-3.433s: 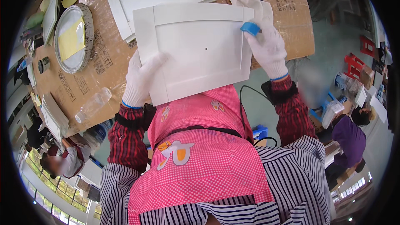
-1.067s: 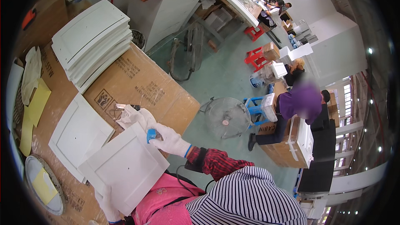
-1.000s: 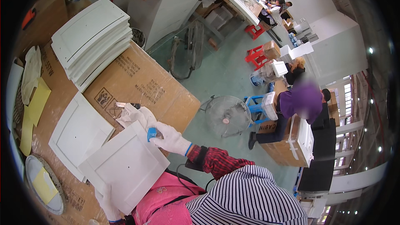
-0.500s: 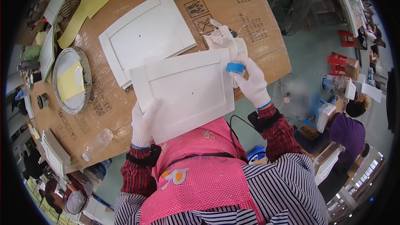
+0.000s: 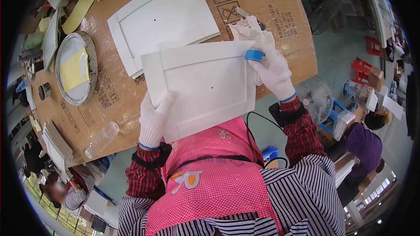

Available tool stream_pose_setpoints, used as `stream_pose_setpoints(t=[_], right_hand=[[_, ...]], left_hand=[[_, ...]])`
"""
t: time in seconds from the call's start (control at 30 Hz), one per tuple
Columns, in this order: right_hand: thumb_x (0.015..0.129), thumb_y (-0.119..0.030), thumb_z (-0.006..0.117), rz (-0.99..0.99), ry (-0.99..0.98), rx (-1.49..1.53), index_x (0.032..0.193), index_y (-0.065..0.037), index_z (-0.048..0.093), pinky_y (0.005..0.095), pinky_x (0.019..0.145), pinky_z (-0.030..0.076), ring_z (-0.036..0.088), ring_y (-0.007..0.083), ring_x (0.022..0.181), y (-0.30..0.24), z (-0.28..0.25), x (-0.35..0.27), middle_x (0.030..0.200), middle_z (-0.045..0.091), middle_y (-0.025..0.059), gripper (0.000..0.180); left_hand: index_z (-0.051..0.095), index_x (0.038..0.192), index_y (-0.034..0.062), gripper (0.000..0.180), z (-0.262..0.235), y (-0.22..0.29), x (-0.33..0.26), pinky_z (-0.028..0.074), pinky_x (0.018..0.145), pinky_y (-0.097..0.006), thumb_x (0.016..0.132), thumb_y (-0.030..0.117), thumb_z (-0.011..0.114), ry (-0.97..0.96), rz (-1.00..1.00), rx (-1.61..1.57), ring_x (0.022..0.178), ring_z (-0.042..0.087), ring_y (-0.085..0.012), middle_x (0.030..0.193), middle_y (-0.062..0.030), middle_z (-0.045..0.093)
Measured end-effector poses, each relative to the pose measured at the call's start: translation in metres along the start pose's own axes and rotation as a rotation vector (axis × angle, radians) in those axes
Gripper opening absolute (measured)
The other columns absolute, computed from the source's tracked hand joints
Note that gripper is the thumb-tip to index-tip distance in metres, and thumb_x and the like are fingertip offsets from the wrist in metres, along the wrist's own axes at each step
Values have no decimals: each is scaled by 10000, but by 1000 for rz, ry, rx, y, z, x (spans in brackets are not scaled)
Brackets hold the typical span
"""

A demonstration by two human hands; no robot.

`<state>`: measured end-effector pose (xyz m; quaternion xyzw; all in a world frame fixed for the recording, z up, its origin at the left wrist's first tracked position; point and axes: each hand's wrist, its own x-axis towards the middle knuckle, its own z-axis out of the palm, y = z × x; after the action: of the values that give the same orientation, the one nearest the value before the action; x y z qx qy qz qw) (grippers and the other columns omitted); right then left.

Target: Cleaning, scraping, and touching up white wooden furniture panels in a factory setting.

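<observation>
A white framed panel [image 5: 201,87] with a small dark hole near its middle is tilted in front of me, its lower edge by my pink apron. My gloved left hand [image 5: 155,118] grips its lower left side, thumb on the face and fingers behind. At the upper right corner my gloved right hand [image 5: 274,72] is closed on a small blue block [image 5: 253,55], which lies against the panel's face. Beyond it a second white panel [image 5: 159,17] lies on the cardboard-covered table. A crumpled white cloth [image 5: 251,30] rests just past my right hand.
A round tub lid [image 5: 89,85] bearing a yellow sheet [image 5: 74,71] is on the left of the table. Nearby are a dark jar [image 5: 44,91], a clear plastic bottle [image 5: 102,140] and stacked white panels [image 5: 57,146]. A fan [image 5: 316,98] stands right of the table.
The table, panel and both hands appear shifted slightly rightward and upward in the view. My left thumb lies higher on the panel's face. The block remains at the upper right corner.
</observation>
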<state>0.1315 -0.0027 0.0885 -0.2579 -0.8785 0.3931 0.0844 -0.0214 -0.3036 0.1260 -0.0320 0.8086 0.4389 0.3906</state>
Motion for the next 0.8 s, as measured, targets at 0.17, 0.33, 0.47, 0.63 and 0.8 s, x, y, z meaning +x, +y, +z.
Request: stream_pose_setpoints(t=[0.17, 0.33, 0.47, 0.63, 0.8], right_hand=[[819, -71, 742, -16, -4, -54, 1160, -86, 645, 407, 872, 527, 660, 341, 1022, 2, -1, 8, 1069, 681, 143, 355], [812, -91, 756, -39, -11, -58, 1156, -115, 658, 415, 888, 516, 665, 318, 1019, 5, -2, 15, 1064, 696, 115, 358], [794, -63, 747, -78, -29, -74, 1146, -95, 645, 409, 854, 531, 661, 339, 1001, 5, 1, 1, 1047, 675, 135, 367], [786, -58, 751, -74, 21, -150, 1134, -89, 640, 411, 838, 529, 660, 338, 981, -3, 2, 4, 1040, 671, 131, 366], [774, -64, 762, -84, 21, -113, 1147, -94, 638, 409, 820, 527, 660, 331, 958, 2, 6, -6, 1039, 669, 131, 394]], left_hand=[[633, 1272, 4, 563, 1, 3, -2, 520, 880, -326, 871, 381, 754, -9, -4, 39, 971, 672, -177, 1082, -119, 725], [634, 1270, 9, 560, 1, 7, -3, 514, 893, -326, 870, 380, 759, 3, 5, 62, 977, 669, -178, 1085, -120, 724], [626, 1284, 13, 565, 2, 11, -5, 510, 899, -325, 874, 378, 759, 4, -18, 33, 987, 663, -176, 1099, -117, 719], [615, 1294, 12, 567, 1, 15, -5, 510, 901, -328, 883, 376, 756, -15, -19, 63, 994, 661, -174, 1101, -109, 716], [607, 1297, 3, 565, 1, 8, -4, 509, 907, -327, 888, 366, 751, -11, -7, 62, 997, 662, -177, 1106, -111, 715]])
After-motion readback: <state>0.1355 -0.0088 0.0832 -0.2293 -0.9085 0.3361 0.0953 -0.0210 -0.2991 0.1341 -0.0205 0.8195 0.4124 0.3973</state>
